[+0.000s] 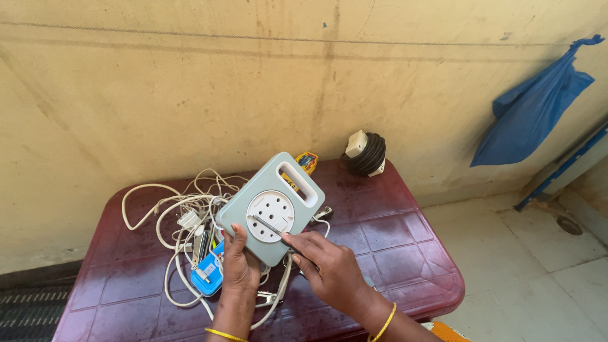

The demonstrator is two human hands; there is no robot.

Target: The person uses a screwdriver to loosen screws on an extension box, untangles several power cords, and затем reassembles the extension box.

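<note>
Maroon plastic counter (405, 240), set against a stained yellow wall (190, 82), carried the work; its right and near edges dropped to a tiled floor (538, 253), leaving open room only on the bare right half. White cables (171, 215) lay tangled across the left half, near the left edge, and could snag a wrist or drag off the counter if pulled. A grey-green extension box (272, 215) with a round white socket face was held tilted above the tangle; the left hand (239, 263) was curled round its lower edge, thumb on the front. The right hand (329, 269) pinched a thin screwdriver (269, 225), tip resting on the socket face; a slip would likely gouge the plastic or jab the left thumb. A black cord reel (366, 153) sat at the far edge, well apart.
</note>
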